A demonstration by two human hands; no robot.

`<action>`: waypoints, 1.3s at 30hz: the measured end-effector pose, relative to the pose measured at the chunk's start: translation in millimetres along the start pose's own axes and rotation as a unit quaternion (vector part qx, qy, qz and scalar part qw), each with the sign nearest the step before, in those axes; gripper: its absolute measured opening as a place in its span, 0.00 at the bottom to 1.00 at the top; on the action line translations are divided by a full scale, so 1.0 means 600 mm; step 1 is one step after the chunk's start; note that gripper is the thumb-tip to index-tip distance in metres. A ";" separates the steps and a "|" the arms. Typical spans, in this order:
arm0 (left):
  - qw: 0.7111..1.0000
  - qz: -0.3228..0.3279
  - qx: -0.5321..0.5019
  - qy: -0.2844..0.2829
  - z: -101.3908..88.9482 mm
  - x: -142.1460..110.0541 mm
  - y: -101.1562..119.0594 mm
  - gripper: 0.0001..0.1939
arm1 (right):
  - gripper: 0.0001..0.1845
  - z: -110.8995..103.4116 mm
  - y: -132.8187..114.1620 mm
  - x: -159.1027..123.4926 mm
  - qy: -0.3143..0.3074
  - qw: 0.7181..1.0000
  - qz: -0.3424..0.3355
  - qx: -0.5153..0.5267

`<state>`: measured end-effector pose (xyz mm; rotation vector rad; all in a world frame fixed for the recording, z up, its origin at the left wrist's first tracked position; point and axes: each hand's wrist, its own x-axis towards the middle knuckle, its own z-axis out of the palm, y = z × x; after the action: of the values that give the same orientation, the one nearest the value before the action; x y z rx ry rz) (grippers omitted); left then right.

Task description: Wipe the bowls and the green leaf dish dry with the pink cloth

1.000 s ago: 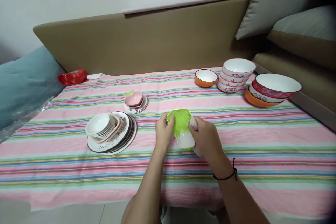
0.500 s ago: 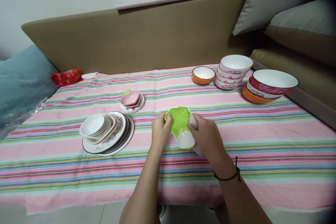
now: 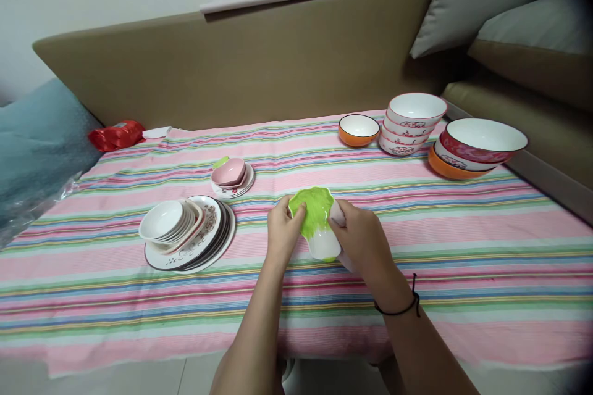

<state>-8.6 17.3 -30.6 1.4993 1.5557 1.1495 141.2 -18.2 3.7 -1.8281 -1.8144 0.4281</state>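
A green and white dish shaped like a leafy cabbage (image 3: 319, 213) is held up over the striped cloth, tilted so that its inside faces me. My left hand (image 3: 283, 226) grips its left rim, thumb on the inside and fingers behind. On the other side my right hand (image 3: 364, 231) is closed around a white cloth (image 3: 338, 213), pressed against the dish's right edge. Part of the cloth hangs below that hand; the rest is hidden by the fingers.
At left stands a stack of plates (image 3: 160, 257) topped with small white bowls (image 3: 162, 220). Pink dishes (image 3: 228, 171) sit on small plates behind it. At right are an orange bowl (image 3: 359, 131), stacked white bowls (image 3: 412, 110) and larger bowls (image 3: 482, 139). A red bundle (image 3: 118, 136) lies far left.
The dish has shifted slightly left in both hands, and the left thumb sits a little further over its inside. The whole view has moved slightly.
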 end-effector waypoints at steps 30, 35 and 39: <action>0.994 0.022 0.102 0.017 -0.002 -0.003 0.016 0.15 | 0.09 -0.002 0.006 0.001 -0.011 1.000 -0.007 0.013; 0.997 -0.017 0.072 0.035 0.002 -0.001 0.007 0.20 | 0.03 0.000 -0.003 0.000 -0.051 0.999 -0.016 -0.005; 0.996 -0.008 0.085 0.017 0.002 -0.001 0.007 0.18 | 0.03 0.000 -0.002 0.000 -0.048 0.999 -0.014 -0.013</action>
<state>-6.1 16.7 -27.2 1.5796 1.7217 1.0602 140.2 -18.1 4.5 -1.8249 -1.9152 0.4910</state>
